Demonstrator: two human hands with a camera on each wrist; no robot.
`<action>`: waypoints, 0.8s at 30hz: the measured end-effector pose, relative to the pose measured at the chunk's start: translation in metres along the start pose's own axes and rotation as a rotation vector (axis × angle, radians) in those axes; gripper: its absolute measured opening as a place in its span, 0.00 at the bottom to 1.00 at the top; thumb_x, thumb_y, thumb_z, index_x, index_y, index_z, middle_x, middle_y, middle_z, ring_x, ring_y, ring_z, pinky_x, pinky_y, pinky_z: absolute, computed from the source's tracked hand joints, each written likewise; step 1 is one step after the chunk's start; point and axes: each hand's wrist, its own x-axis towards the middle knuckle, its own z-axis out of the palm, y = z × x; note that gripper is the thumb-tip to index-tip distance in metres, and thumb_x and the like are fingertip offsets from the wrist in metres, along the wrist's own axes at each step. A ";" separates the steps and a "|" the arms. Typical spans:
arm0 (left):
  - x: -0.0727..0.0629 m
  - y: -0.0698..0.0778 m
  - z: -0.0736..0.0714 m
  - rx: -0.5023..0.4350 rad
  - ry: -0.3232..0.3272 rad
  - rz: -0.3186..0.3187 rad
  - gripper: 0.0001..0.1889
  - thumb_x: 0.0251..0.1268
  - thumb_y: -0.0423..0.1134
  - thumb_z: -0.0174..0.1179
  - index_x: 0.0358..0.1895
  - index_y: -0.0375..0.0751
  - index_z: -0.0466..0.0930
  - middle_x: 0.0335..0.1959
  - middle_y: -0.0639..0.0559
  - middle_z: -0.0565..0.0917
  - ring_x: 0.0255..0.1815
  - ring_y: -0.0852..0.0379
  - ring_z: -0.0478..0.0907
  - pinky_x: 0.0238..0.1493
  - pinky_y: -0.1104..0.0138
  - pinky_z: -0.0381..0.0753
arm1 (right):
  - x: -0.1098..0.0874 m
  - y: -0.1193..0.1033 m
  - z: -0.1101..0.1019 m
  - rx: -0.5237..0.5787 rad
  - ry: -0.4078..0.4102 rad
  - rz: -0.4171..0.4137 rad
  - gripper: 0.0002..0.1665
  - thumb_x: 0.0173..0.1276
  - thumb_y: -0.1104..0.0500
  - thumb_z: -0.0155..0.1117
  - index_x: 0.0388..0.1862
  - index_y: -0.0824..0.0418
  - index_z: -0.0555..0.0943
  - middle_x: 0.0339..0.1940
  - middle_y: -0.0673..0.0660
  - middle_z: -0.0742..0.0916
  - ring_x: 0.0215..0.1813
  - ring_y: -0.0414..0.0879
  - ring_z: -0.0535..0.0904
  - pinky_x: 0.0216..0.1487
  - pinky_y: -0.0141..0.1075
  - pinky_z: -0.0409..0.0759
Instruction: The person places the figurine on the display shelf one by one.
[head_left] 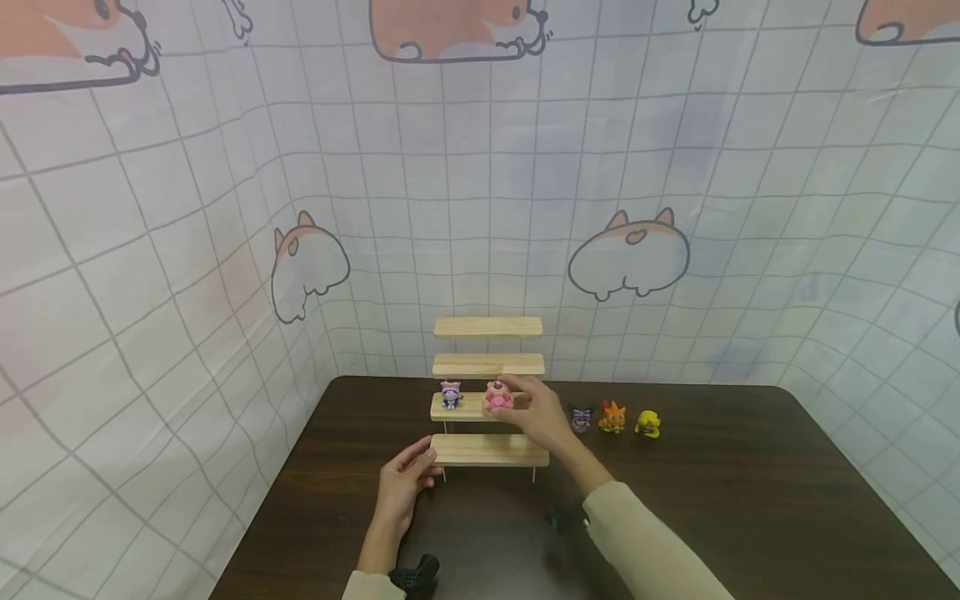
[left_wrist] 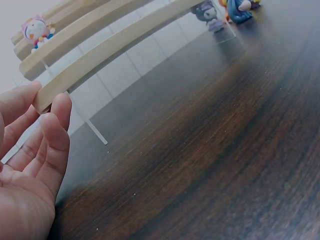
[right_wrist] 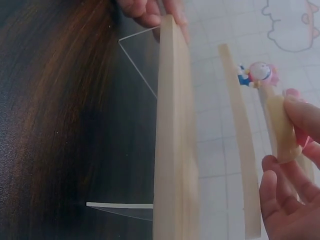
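Note:
A tiered wooden display rack (head_left: 489, 450) stands on the dark table, its pale boards carried by thin clear supports. My left hand (head_left: 401, 483) pinches the left end of the lowest board between thumb and fingers, seen close up in the left wrist view. With thumb and fingers my right hand (head_left: 542, 417) holds a pink bear figurine (head_left: 497, 395) at the right part of the second board from the bottom. Whether its base touches the board I cannot tell. On that board's left end stands a small figurine with a pink hood and blue body (head_left: 450, 395).
Right of the rack, a purple figurine (head_left: 581, 419), an orange figurine (head_left: 612, 417) and a yellow figurine (head_left: 648, 423) stand in a row on the table (head_left: 735, 483). A grid-patterned cloth (head_left: 487, 208) with cartoon dogs hangs behind and at the sides.

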 end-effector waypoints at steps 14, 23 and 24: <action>-0.001 0.000 0.000 -0.002 -0.008 0.002 0.26 0.70 0.41 0.67 0.68 0.37 0.77 0.35 0.57 0.89 0.33 0.62 0.87 0.33 0.72 0.82 | 0.009 0.004 0.012 -0.057 -0.012 0.022 0.34 0.60 0.57 0.80 0.66 0.55 0.82 0.54 0.57 0.85 0.51 0.52 0.85 0.49 0.43 0.85; -0.002 0.000 0.000 -0.001 -0.010 0.007 0.26 0.70 0.41 0.67 0.69 0.37 0.77 0.34 0.57 0.89 0.33 0.62 0.86 0.32 0.72 0.82 | 0.012 0.004 0.016 -0.101 0.003 0.048 0.33 0.61 0.55 0.80 0.65 0.54 0.82 0.56 0.57 0.87 0.51 0.52 0.85 0.47 0.43 0.85; -0.002 0.000 0.000 -0.001 -0.010 0.007 0.26 0.70 0.41 0.67 0.69 0.37 0.77 0.34 0.57 0.89 0.33 0.62 0.86 0.32 0.72 0.82 | 0.012 0.004 0.016 -0.101 0.007 0.049 0.33 0.61 0.55 0.80 0.65 0.54 0.82 0.57 0.57 0.88 0.51 0.53 0.86 0.47 0.43 0.85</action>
